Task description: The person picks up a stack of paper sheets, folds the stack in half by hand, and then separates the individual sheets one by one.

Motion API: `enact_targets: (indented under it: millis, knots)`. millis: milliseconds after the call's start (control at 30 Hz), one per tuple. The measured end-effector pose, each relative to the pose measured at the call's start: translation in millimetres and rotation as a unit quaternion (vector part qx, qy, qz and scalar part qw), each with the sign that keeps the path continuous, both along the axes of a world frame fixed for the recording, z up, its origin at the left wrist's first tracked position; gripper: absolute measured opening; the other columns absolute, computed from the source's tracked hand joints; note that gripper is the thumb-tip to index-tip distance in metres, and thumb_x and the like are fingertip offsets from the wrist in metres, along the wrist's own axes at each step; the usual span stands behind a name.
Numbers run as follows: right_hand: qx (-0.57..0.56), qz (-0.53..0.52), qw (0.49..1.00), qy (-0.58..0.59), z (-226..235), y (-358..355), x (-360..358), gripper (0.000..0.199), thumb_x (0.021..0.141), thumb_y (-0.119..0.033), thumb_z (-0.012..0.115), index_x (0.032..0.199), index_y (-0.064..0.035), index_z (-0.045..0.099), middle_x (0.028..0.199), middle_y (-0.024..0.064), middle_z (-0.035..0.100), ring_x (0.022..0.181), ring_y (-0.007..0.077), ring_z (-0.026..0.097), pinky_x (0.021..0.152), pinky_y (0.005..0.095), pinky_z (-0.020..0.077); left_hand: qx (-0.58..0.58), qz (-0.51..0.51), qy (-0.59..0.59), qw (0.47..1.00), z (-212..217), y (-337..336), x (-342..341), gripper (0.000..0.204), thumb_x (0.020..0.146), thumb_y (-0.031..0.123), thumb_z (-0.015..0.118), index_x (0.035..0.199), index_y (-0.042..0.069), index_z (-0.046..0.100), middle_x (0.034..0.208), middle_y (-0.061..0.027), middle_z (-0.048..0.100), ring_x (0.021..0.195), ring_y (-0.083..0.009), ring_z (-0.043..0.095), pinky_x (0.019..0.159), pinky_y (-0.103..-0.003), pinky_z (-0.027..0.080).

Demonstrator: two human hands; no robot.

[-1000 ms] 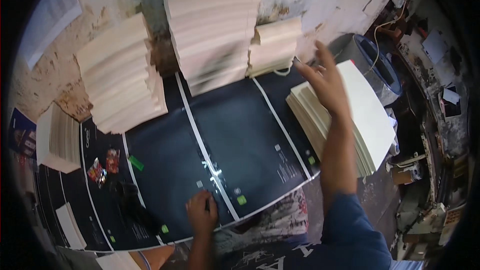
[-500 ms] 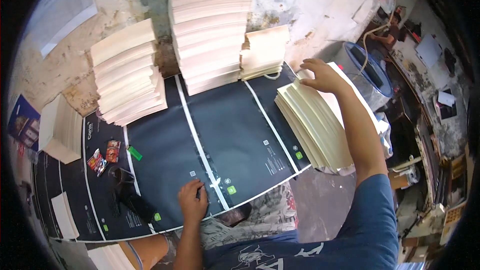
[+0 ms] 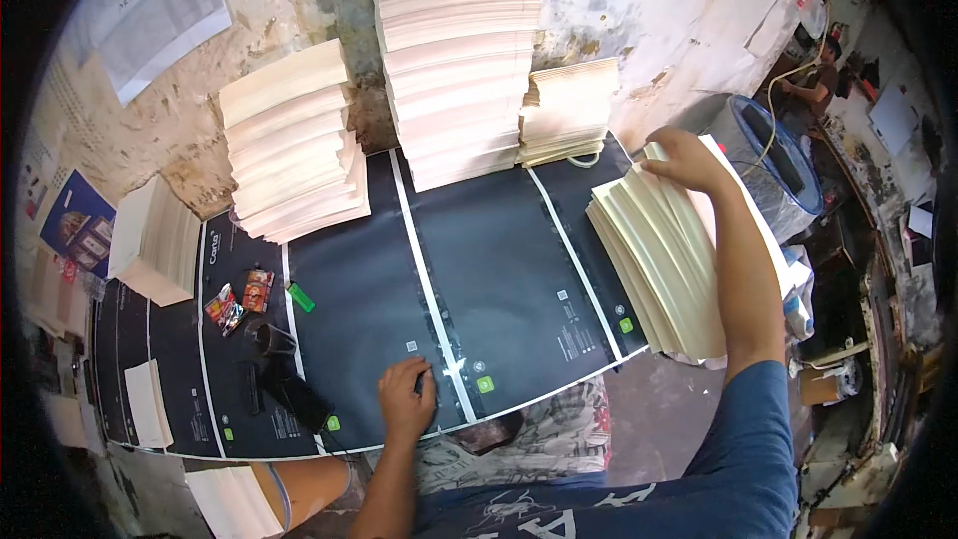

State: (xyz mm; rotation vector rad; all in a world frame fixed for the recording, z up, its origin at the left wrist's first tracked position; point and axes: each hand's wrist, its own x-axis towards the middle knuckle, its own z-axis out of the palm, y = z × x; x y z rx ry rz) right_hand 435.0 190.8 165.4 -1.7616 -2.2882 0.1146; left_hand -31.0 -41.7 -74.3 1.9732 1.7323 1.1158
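At the right end of the table lies a thick fanned stack of cream paper sheets (image 3: 664,260). My right hand (image 3: 684,158) reaches over it, fingers bent down and closed on the far edge of the upper sheets. The fingertips are partly hidden by the hand. My left hand (image 3: 407,397) rests near the front edge of the black-covered table (image 3: 349,339), its fingers curled. A small dark thing shows at its fingers, too small to name.
Against the wall stand a tall paper stack (image 3: 454,70), a leaning stack (image 3: 294,150) and a small stack (image 3: 569,110). A paper block (image 3: 155,240), a green lighter (image 3: 301,297), packets (image 3: 257,289) and a dark cup (image 3: 271,339) lie left. A blue-rimmed drum (image 3: 773,155) stands right; a person (image 3: 818,85) sits beyond.
My right hand has come down from above the stack, and its spread fingers have closed on the sheets' far edge. The whole view has shifted slightly; my left hand stays on the table.
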Motion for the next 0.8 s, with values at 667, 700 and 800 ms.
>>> enact_targets:
  millis: [667, 700, 800]
  knots:
    - [0.090, 0.253, 0.961, 0.066, 6.1, -88.3, -118.3, 0.039, 0.063, -0.017, 0.072, 0.097, -0.0041, 0.057, 0.101, 0.0186, 0.056, 0.104, 0.0396, 0.050, 0.098, 0.0458, 0.0370, -0.030, 0.014, -0.051, 0.998, -12.9, -4.2, -3.3, 0.021, 0.080, 0.012, 0.068, 0.100, 0.005, 0.066, 0.106, -0.0110, 0.067, 0.100, -0.0292, 0.060, 0.090, -0.041, 0.042]
    - [0.028, 0.322, 0.946, 0.010, 0.3, -105.0, -151.0, 0.034, 0.064, -0.017, 0.068, 0.094, -0.0027, 0.056, 0.100, 0.0189, 0.056, 0.101, 0.0394, 0.050, 0.097, 0.0469, 0.0368, -0.046, 0.015, -0.096, 0.994, -16.0, -2.5, -6.0, 0.025, 0.080, 0.013, 0.069, 0.103, 0.005, 0.065, 0.109, -0.0121, 0.066, 0.102, -0.0290, 0.060, 0.093, -0.041, 0.042]
    - [-0.009, 0.542, 0.833, 0.107, -23.4, -171.4, -234.0, 0.017, 0.061, -0.016, 0.064, 0.068, -0.0008, 0.059, 0.085, 0.0204, 0.058, 0.088, 0.0376, 0.053, 0.090, 0.0457, 0.0357, 0.039, -0.008, -0.193, 0.980, 35.1, -0.8, 3.2, 0.054, 0.081, 0.018, 0.073, 0.128, 0.005, 0.050, 0.130, -0.0176, 0.054, 0.122, -0.0332, 0.050, 0.105, -0.047, 0.037]
